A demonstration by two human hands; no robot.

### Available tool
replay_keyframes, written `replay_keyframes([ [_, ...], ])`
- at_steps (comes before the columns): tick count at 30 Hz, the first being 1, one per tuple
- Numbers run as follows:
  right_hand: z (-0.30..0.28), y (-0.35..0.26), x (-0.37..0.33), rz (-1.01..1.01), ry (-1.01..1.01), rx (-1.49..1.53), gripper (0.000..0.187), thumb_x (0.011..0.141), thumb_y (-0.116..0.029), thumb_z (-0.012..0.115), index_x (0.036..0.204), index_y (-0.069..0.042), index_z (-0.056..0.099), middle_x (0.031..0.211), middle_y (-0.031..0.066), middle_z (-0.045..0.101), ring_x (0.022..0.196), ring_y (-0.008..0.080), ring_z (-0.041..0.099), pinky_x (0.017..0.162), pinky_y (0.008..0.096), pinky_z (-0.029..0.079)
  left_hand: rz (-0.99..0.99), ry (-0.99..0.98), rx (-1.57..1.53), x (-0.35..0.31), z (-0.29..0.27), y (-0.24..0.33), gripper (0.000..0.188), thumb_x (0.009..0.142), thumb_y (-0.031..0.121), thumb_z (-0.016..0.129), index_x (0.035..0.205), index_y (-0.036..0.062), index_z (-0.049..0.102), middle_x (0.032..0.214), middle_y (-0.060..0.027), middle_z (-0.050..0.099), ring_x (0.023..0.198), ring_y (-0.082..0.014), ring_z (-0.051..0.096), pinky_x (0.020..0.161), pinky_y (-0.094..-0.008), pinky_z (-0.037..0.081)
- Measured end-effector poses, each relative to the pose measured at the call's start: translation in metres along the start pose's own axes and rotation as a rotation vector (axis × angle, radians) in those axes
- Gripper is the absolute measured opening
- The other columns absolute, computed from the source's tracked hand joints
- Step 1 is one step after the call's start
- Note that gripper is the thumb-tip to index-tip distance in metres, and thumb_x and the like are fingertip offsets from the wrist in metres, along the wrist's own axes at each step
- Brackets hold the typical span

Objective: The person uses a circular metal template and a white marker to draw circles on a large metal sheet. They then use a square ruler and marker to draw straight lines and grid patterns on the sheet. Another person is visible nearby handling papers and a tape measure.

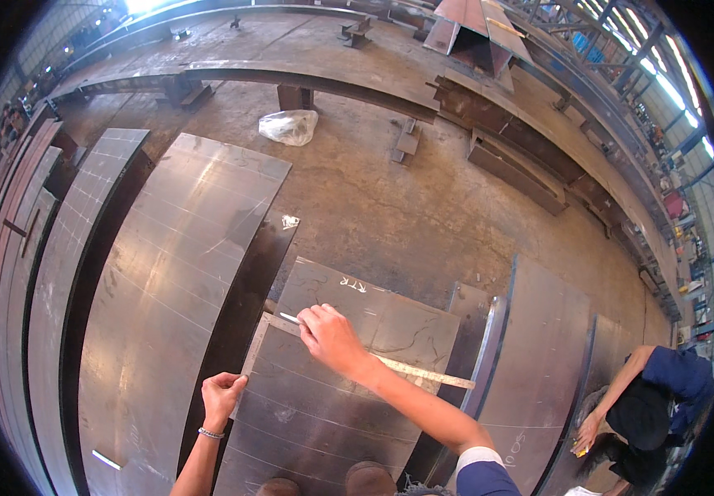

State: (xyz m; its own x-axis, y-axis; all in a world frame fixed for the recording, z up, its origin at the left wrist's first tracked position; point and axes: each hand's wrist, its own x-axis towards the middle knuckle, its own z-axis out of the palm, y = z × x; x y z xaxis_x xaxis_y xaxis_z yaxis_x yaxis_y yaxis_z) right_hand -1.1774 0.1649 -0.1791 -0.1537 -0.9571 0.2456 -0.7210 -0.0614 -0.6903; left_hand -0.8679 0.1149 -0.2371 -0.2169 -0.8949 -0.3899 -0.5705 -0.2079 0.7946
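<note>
A steel carpenter's square (425, 372) lies on the dark steel plate (336, 413) in front of me. One leg runs rightward across the plate; the shorter one follows its left edge. My left hand (221, 399) is closed at that left edge, thumb and fingers pinching the shorter leg. Above the corner of the square, my right hand (330, 339) is closed round a thin white chalk stick (290, 318), whose end points left. Thin pale lines cross the plate, and white writing stands near its far edge. My shoes show at the near side.
A wide steel plate (159, 273) lies to the left, with a white stick (107, 459) on it. Another plate (543, 339) lies to the right. There a co-worker (650, 405) bends down, one hand by something yellow. Beyond are a plastic bag (288, 127) and long steel beams (522, 132).
</note>
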Motion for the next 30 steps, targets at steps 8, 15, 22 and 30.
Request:
replay_keyframes([
  [8,0.016,0.007,0.008,-0.054,0.131,-0.013,0.010,0.088,-0.010,0.066,0.092,-0.002,0.068,0.087,0.0145,0.065,0.087,0.0332,0.062,0.077,0.0435,0.052,0.063,0.010,0.243,-0.003,-0.005,0.014,0.024,0.081,0.026,0.080,0.083,0.0027,0.077,0.070,-0.0062,0.072,0.066,-0.0109,0.065,0.063,-0.0294,0.051],
  [15,0.029,-0.003,0.022,-0.079,0.027,0.009,0.010,0.089,-0.007,0.064,0.094,0.001,0.067,0.088,0.0152,0.065,0.087,0.0346,0.061,0.079,0.0441,0.052,-0.044,-0.003,0.181,-0.006,-0.009,0.018,0.023,0.081,0.027,0.082,0.088,0.0056,0.080,0.070,-0.0043,0.073,0.063,-0.0098,0.064,0.060,-0.0284,0.049],
  [22,0.038,-0.007,0.016,-0.069,-0.072,-0.115,0.007,0.089,-0.006,0.063,0.092,0.001,0.063,0.092,0.0149,0.062,0.095,0.0329,0.061,0.082,0.0431,0.053,-0.051,0.011,0.167,-0.008,-0.008,0.019,0.023,0.081,0.027,0.082,0.088,0.0050,0.080,0.071,-0.0035,0.073,0.062,-0.0090,0.063,0.060,-0.0277,0.049],
  [30,0.040,-0.001,0.015,-0.092,-0.106,-0.170,0.011,0.083,-0.004,0.066,0.092,0.001,0.063,0.094,0.0145,0.063,0.097,0.0319,0.061,0.082,0.0407,0.055,-0.029,0.001,0.152,-0.004,-0.005,0.014,0.021,0.083,0.023,0.081,0.088,0.0033,0.079,0.071,-0.0030,0.073,0.064,-0.0081,0.063,0.060,-0.0269,0.049],
])
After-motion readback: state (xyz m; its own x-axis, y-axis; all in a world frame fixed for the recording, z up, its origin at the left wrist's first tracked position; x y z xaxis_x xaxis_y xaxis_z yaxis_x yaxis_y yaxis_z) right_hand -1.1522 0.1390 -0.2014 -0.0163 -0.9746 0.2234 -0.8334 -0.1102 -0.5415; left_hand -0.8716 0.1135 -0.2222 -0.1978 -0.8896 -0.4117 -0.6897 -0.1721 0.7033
